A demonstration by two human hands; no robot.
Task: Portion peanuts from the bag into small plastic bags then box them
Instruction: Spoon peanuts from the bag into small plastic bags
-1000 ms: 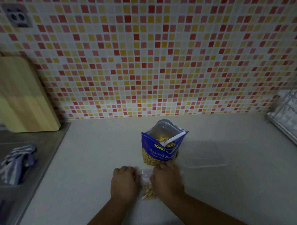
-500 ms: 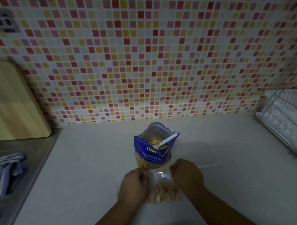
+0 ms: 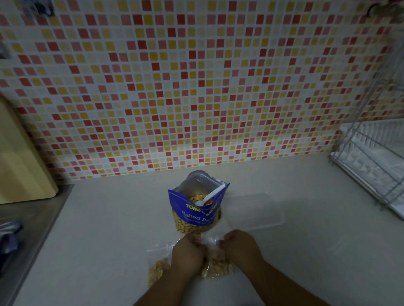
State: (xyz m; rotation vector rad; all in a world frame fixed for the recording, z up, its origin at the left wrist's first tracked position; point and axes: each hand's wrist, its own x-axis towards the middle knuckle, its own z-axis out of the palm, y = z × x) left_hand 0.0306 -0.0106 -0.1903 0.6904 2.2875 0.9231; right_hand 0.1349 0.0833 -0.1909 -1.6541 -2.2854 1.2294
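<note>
A blue peanut bag (image 3: 196,211) stands open on the counter with a white plastic spoon (image 3: 210,196) in it. Just in front of it lies a small clear plastic bag of peanuts (image 3: 216,266). My left hand (image 3: 188,255) and my right hand (image 3: 241,246) pinch its top edge from either side. A second small bag with peanuts (image 3: 156,268) lies flat to the left, partly hidden under my left wrist. A clear plastic box (image 3: 253,212) sits to the right of the blue bag.
A wooden cutting board (image 3: 13,156) leans on the tiled wall at the left, above a steel sink surface (image 3: 21,230) with a striped cloth (image 3: 3,240). A white wire dish rack (image 3: 380,166) stands at the right.
The view shifted slightly. My hands moved closer together at the small bag's top, and a second filled bag shows at the left beside my left wrist.
</note>
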